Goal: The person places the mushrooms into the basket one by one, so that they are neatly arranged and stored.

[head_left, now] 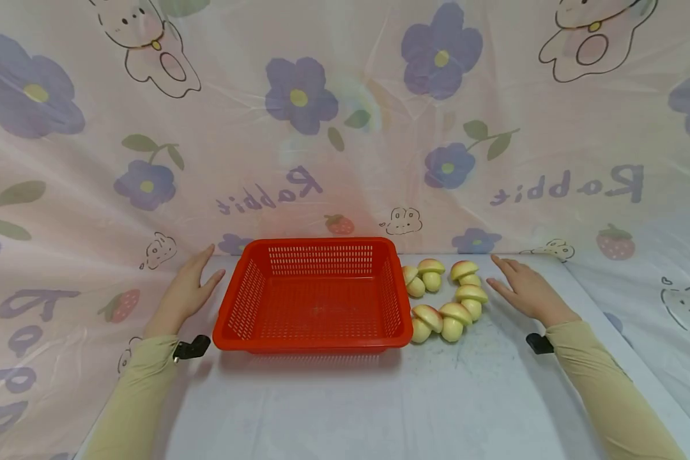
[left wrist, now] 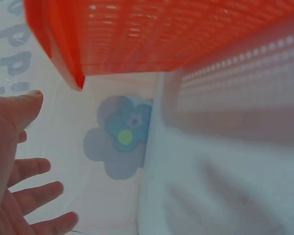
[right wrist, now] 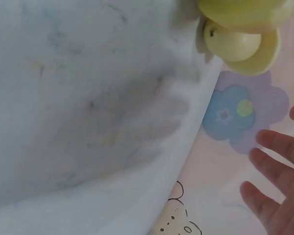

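Observation:
A red plastic basket (head_left: 316, 349) with slotted walls stands on the white table. My left hand (head_left: 188, 291) is beside its left wall, fingers extended and holding nothing; the left wrist view shows this hand (left wrist: 27, 181) with fingers spread, apart from the basket (left wrist: 122, 54). To the basket's right sit several yellow mushroom-shaped pieces (head_left: 452, 322) with reddish caps, in a loose curve. My right hand (head_left: 526, 291) is held just right of them, fingers straight and nothing in it. In the right wrist view, one mushroom-shaped piece (right wrist: 235, 41) shows beyond the spread fingers of this hand (right wrist: 279, 171).
A patterned cloth (head_left: 379, 147) with flowers and rabbits hangs behind the table and along its sides. The white tabletop (head_left: 333, 409) reaches toward me in front of the basket. Black wrist cameras (head_left: 192, 347) sit on both forearms.

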The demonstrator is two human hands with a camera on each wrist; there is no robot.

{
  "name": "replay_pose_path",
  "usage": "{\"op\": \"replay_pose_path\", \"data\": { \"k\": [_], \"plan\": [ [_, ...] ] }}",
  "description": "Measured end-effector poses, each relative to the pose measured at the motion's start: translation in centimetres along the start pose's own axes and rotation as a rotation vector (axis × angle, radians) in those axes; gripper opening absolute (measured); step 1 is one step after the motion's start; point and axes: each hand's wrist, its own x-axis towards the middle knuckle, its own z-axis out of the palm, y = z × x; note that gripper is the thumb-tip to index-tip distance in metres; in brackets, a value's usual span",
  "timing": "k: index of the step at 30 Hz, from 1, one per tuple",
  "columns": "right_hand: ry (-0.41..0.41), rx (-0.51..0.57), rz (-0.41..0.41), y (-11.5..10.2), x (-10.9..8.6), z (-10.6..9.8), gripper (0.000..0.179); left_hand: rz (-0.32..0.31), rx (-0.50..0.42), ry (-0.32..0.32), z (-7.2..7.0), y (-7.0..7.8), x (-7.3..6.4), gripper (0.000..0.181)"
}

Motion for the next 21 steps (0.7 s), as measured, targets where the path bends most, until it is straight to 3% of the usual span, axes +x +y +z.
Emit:
{"op": "replay_pose_path", "data": {
  "k": [7,13,21],
  "plan": [
    [-0.081,0.092,0.047,0.0,0.0,-0.2,0.071,0.013,-0.148,0.017,-0.3,0.5,0.0,0.066],
    [-0.101,0.211,0.047,-0.1,0.1,-0.4,0.07,-0.024,-0.27,-0.015,-0.6,0.7,-0.2,0.063],
    [-0.089,0.353,0.059,0.0,-0.1,-0.9,0.068,-0.024,-0.385,-0.087,-1.2,1.4,-0.6,0.049]
  ]
}}
